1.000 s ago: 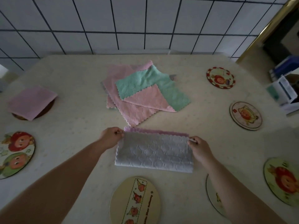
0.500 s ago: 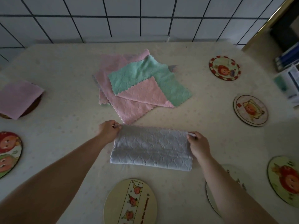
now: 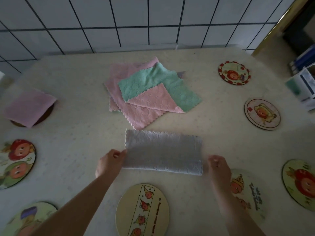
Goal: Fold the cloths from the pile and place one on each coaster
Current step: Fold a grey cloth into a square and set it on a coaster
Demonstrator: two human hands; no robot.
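A grey cloth (image 3: 163,154), folded once into a long strip, lies flat on the table in front of me. My left hand (image 3: 110,161) pinches its left edge. My right hand (image 3: 219,166) hovers just off its right end, a small gap between fingers and cloth, blurred. The pile (image 3: 150,92) of pink and green cloths sits just behind the strip. At the left a folded pink cloth (image 3: 29,107) covers a dark coaster (image 3: 46,115). Several bare picture coasters ring the table, among them one (image 3: 142,210) right below the strip and another (image 3: 247,193) under my right forearm.
More coasters lie at the left (image 3: 15,162), near left (image 3: 29,218), right (image 3: 262,114), far right (image 3: 234,72) and right edge (image 3: 300,183). White and blue boxes (image 3: 303,87) stand off the table's right side. A tiled wall (image 3: 153,23) backs the table.
Both hands have come back from the strip's far corners to its near ends. The right hand has let go of the cloth. The purple underside no longer shows.
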